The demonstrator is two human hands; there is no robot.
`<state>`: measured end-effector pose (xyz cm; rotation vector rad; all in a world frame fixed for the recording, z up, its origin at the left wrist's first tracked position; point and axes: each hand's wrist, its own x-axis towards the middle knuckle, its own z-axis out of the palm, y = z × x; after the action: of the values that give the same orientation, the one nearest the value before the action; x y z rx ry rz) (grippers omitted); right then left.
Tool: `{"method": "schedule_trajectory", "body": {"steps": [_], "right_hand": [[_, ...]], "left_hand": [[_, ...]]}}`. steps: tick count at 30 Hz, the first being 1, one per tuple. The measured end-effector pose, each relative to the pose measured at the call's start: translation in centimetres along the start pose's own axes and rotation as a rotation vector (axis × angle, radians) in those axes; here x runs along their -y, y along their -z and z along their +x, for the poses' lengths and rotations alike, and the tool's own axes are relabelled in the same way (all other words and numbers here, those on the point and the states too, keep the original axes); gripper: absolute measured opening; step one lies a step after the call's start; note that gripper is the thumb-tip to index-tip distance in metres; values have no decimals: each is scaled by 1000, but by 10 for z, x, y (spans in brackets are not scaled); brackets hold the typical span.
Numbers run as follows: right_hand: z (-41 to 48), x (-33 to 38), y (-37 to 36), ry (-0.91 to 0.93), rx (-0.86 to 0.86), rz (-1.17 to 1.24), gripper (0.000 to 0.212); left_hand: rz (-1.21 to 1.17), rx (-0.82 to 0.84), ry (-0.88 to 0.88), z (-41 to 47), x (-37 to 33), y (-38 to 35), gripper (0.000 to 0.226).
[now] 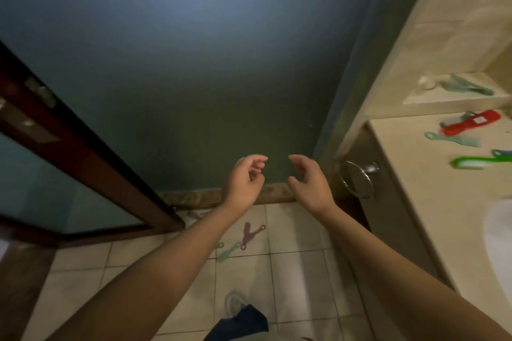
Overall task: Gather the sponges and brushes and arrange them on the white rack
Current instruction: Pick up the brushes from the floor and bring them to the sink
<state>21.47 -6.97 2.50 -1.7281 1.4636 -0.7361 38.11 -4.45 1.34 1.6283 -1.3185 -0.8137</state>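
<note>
1. Down and to the left of the chrome towel ring (357, 180), two pale teal brushes (230, 251) and two purple brushes (250, 234) lie on the floor. They are thin and flat, each handle ending in a small loop, and the purple pair is crossed. To the right of the ring, three things lie on the counter (415, 174): a teal brush (454, 140) of the same flat kind, a red item (471, 122) with a pale label, and a bright green brush (476, 162) with white bristles. What the red item is cannot be told. Up and to the right of the ring, a blurred teal piece (468, 87) rests on a ledge (443, 98).

2. Far left of the ring, a dark wooden door (83, 160) with frosted panes angles into view. A blue-green wall (194, 63) fills the space up and to the left of the ring. It meets the pale square floor tiles (299, 243) at a brown marbled skirting (194, 198). The ring itself hangs on the side of the beige counter's cabinet. Low and to the left of the ring, a pale shoe (234, 303) stands on the tiles.

3. The left hand (243, 180) and right hand (307, 183) reach out just left of the ring, at about its height, with a small gap between them. Their fingers are loosely curled and they grip nothing. The floor brushes lie beneath the left wrist, well apart from that hand. The counter brushes lie well to the right of the right hand, beyond the ring.
</note>
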Motion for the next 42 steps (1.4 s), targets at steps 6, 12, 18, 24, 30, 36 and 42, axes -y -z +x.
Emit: {"method": "schedule_trajectory", "body": {"steps": [6,12,18,24,30,36,42], "right_hand": [[28,14,-73,-7,107,-20,50],[35,20,-124,14,257,-81,47],[41,0,-160,-42,394,-146,51],[53,-37,-193,-88,514,-180,45],[83,-104,-233,-153,605,-239,50],[112,-218,-297,-200,687,-287,50],[133,-361,-368,-181,763,-369,56]], "left_hand": [[43,-61,97,-3,51,55,40],[56,-106,267,-14,92,88,39],[38,-102,411,-34,131,89,41],[14,-105,538,-39,178,70,40],[-18,-138,687,-29,244,25,41],[-23,-133,793,-11,344,-50,47],[-48,-172,867,-5,474,-141,43]]}}
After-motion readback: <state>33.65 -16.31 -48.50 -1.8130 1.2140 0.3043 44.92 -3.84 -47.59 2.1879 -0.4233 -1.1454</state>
